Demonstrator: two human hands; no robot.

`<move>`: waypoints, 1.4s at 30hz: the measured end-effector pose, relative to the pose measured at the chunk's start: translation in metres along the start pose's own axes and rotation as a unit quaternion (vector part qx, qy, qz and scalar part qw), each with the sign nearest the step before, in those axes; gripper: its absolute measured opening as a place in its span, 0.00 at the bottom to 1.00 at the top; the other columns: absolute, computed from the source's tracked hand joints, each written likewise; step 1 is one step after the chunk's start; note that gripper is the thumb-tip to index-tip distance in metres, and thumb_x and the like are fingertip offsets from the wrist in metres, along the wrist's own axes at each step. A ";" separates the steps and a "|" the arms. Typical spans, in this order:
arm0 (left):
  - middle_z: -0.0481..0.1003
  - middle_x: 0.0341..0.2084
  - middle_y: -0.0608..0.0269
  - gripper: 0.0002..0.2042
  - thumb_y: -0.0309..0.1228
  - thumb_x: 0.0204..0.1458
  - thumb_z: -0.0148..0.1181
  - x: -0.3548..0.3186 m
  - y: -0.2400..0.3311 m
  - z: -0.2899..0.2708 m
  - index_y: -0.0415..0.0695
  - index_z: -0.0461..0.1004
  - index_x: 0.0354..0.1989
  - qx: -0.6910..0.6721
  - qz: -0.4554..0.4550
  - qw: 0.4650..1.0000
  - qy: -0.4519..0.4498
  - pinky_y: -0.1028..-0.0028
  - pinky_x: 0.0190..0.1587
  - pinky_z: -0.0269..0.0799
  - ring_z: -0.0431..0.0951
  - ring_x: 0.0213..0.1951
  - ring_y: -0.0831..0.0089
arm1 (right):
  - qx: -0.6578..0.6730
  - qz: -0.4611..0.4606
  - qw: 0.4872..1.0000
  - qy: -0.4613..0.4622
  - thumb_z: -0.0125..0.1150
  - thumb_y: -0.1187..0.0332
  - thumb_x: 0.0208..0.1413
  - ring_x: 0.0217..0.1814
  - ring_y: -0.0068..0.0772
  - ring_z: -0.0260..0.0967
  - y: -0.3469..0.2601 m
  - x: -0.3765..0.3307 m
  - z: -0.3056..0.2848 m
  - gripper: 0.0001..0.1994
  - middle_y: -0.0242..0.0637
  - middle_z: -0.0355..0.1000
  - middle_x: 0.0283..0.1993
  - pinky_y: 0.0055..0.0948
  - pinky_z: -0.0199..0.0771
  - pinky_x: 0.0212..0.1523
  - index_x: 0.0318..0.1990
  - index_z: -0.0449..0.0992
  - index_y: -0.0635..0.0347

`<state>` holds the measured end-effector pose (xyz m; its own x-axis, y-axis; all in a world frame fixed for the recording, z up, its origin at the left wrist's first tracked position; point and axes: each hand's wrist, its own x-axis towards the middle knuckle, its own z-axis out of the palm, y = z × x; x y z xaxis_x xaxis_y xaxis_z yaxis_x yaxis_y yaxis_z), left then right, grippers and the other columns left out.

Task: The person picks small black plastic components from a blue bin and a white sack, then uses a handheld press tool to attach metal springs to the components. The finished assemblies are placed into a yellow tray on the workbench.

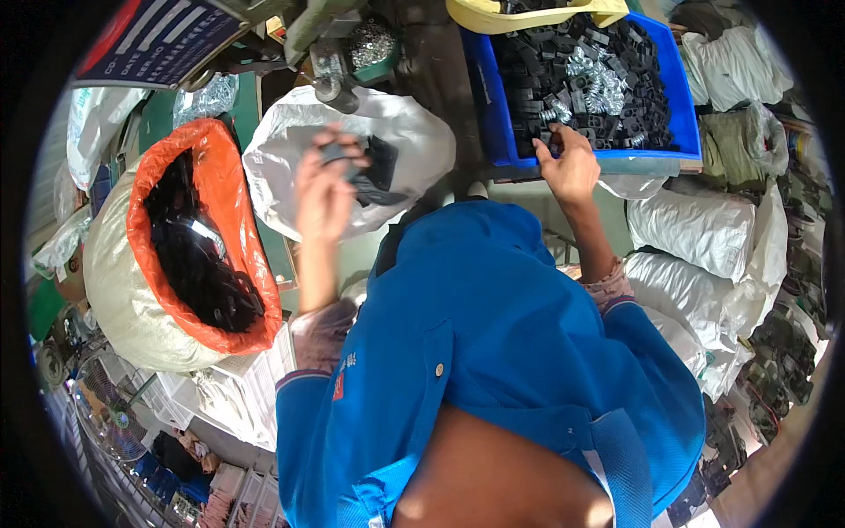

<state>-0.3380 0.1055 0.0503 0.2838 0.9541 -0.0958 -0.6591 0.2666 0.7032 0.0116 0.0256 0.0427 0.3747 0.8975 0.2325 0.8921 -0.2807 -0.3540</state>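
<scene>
Black plastic parts (370,172), dark and angular, are clenched in the left hand (324,185), which is raised and blurred above a white plastic bag (405,132) lying open on the worktop; the fingers curl around the pieces, though the blur hides exactly how many it holds. The left forearm rises steeply from the lower edge, its blue sleeve pushed back. The right hand (568,163) stretches forward over the near rim of a blue plastic bin (493,114) heaped with more small black plastic pieces (572,79) and a scatter of shiny metal springs (594,75); its fingers bend down into the heap, and whether they grip anything cannot be told. To the left stands a large sack lined with orange plastic (233,220), filled with dark items. White stuffed sacks (695,229) are piled at the right, just beside the bin.
</scene>
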 end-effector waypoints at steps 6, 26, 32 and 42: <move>0.74 0.32 0.63 0.16 0.26 0.47 0.68 0.034 -0.097 0.126 0.38 0.73 0.44 0.238 -0.136 0.954 -0.119 0.76 0.34 0.72 0.75 0.30 0.76 | 0.388 0.079 0.918 -0.030 0.68 0.74 0.50 0.32 0.21 0.71 0.009 -0.010 -0.013 0.12 0.34 0.74 0.32 0.24 0.73 0.33 0.42 0.76 0.65; 0.77 0.38 0.61 0.14 0.20 0.49 0.65 0.076 -0.119 0.168 0.39 0.72 0.44 0.339 -0.094 0.932 -0.084 0.77 0.32 0.77 0.77 0.37 0.76 | 0.230 -0.066 0.971 0.003 0.63 0.71 0.51 0.38 0.38 0.76 0.038 0.048 -0.013 0.11 0.39 0.75 0.40 0.32 0.75 0.35 0.43 0.77 0.57; 0.77 0.35 0.64 0.11 0.25 0.50 0.67 0.083 -0.128 0.180 0.39 0.73 0.40 0.383 -0.102 0.907 -0.142 0.80 0.27 0.74 0.75 0.34 0.81 | 0.467 0.001 0.866 -0.181 0.61 0.75 0.55 0.41 0.25 0.76 0.046 0.051 -0.031 0.10 0.40 0.78 0.37 0.24 0.75 0.41 0.45 0.76 0.66; 0.78 0.33 0.62 0.10 0.26 0.50 0.67 0.080 -0.131 0.193 0.40 0.72 0.38 0.406 -0.139 0.898 -0.095 0.78 0.26 0.74 0.78 0.33 0.79 | 0.657 0.143 0.713 -0.200 0.64 0.74 0.55 0.40 0.24 0.75 0.050 0.040 -0.026 0.11 0.38 0.77 0.40 0.24 0.75 0.44 0.45 0.76 0.67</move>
<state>-0.0945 0.1206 0.0869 0.5240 0.8046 -0.2795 0.1595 0.2297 0.9601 0.0776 0.0390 0.0580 0.1567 0.9665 -0.2032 -0.3113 -0.1469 -0.9389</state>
